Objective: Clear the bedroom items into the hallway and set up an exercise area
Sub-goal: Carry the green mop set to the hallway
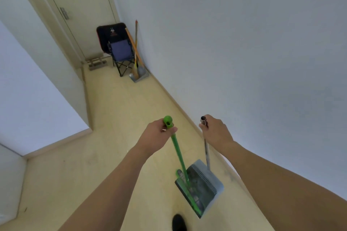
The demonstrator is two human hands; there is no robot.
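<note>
Left hand (156,133) clenched on broom (179,155), right hand (216,131) gripping dustpan (208,184) handle, both carried above hallway floor (116,108). Chairs (120,52) already parked at far corner. Exercise area likely not started.

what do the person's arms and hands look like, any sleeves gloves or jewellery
Both arms are bare from the frame edge down to the wrist, with no sleeve in view. The left hand and the right hand wear no gloves, and no watch, bracelet or ring shows on either. No markings stand out on the forearms.
</note>
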